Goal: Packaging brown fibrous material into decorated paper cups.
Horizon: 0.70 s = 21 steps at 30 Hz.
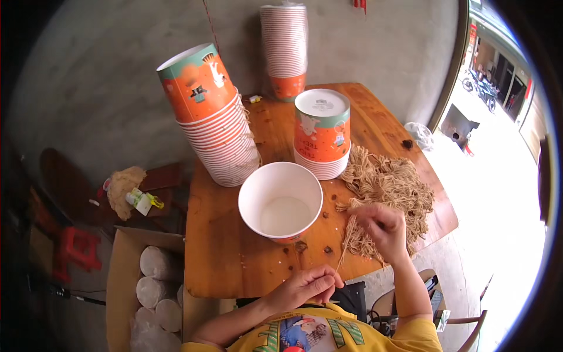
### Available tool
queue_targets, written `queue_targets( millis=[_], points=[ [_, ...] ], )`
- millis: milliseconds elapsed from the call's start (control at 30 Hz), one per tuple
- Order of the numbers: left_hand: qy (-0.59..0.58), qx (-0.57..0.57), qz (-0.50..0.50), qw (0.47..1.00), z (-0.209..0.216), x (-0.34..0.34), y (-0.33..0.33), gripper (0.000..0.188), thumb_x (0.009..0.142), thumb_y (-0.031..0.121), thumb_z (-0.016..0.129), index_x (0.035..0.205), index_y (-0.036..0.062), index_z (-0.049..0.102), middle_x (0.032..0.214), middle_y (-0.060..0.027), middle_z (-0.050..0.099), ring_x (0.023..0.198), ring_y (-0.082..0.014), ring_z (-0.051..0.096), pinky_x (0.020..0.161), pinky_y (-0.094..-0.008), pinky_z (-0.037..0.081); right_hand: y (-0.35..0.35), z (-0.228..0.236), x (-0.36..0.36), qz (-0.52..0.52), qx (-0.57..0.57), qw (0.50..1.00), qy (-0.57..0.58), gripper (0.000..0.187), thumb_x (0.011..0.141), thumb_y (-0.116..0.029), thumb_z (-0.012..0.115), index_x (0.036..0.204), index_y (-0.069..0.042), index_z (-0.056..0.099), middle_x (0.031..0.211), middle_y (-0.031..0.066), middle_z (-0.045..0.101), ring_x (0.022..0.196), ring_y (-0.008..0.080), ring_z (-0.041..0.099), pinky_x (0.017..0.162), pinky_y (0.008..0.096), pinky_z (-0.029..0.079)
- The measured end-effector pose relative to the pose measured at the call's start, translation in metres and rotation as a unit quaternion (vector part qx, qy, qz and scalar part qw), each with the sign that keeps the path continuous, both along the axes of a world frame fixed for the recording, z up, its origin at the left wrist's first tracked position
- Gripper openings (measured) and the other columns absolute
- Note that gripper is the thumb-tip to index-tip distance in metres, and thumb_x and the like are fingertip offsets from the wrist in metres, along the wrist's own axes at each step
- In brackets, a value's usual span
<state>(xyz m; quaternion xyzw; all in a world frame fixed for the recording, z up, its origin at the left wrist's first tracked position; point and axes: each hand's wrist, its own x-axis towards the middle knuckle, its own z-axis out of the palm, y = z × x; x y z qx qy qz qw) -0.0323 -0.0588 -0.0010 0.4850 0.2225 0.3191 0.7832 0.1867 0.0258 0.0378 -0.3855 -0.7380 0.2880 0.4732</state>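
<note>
My left hand (pixel 311 286) is near the table's front edge, its fingers pinched on a thin tan cord. From there the cord runs up toward a heap of tan cords (pixel 390 182) on the right side of the table. Over the heap's near left part is my right hand (pixel 382 227), its fingers curled together; what they hold, if anything, is too small to make out. An open white paper bucket (pixel 281 199) stands upright in front of me, beyond my left hand. Just behind it, a short stack of upside-down orange and green paper buckets (pixel 322 135) borders the heap.
A tall stack of nested buckets (pixel 205 114) leans at the table's left, cords hanging on its side. Another wrapped stack (pixel 285 53) stands by the wall. Below left, a cardboard box (pixel 123 264) holds white rolled-looking items. A red stool (pixel 79 249) is farther left.
</note>
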Motion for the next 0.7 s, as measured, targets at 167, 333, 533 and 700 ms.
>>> queue_targets(
  millis=[167,333,533,700],
  points=[
    [0.149,0.034,0.089,0.984,-0.013,-0.023,-0.006,0.024,0.105,0.021,0.044,0.113,0.0025,0.057,0.076,0.0012,0.053,0.067,-0.0039,0.047,0.061,-0.0186,0.04,0.023,-0.026,0.021,-0.107,-0.089,0.99,-0.003,0.014,0.089,-0.004,0.065,0.101,-0.005,0.072,0.081,0.0031,0.066,0.067,0.0066,0.059,0.06,0.0227,0.046],
    [0.434,0.397,0.296,0.753,-0.014,-0.028,-0.001,0.013,0.098,0.015,0.055,0.105,0.0042,0.056,0.069,-0.0097,0.06,0.061,-0.021,0.061,0.058,-0.0317,0.05,0.018,-0.032,0.004,-0.141,0.232,0.897,-0.348,0.039,0.079,-0.001,0.064,0.116,-0.014,0.066,0.108,0.0105,0.061,0.106,0.0289,0.057,0.089,0.0376,0.049],
    [0.441,0.581,0.234,0.643,0.015,-0.031,0.005,0.013,0.09,0.01,0.064,0.095,0.0042,0.054,0.068,-0.008,0.058,0.06,-0.0258,0.06,0.055,-0.0364,0.05,-0.034,-0.026,-0.051,0.199,-0.109,0.974,0.014,0.028,0.097,-0.011,0.053,0.124,-0.003,0.056,0.107,0.0103,0.062,0.097,0.0201,0.06,0.084,0.0317,0.048],
    [0.45,0.615,0.231,0.604,0.021,-0.035,0.01,0.017,0.087,0.012,0.069,0.09,0.0055,0.054,0.065,-0.006,0.054,0.059,-0.0248,0.059,0.052,-0.0368,0.048,-0.037,-0.057,-0.054,0.251,-0.267,0.928,0.072,0.022,0.101,-0.019,0.055,0.108,0.001,0.058,0.096,0.0052,0.061,0.089,0.0106,0.056,0.078,0.0275,0.047]
  ],
)
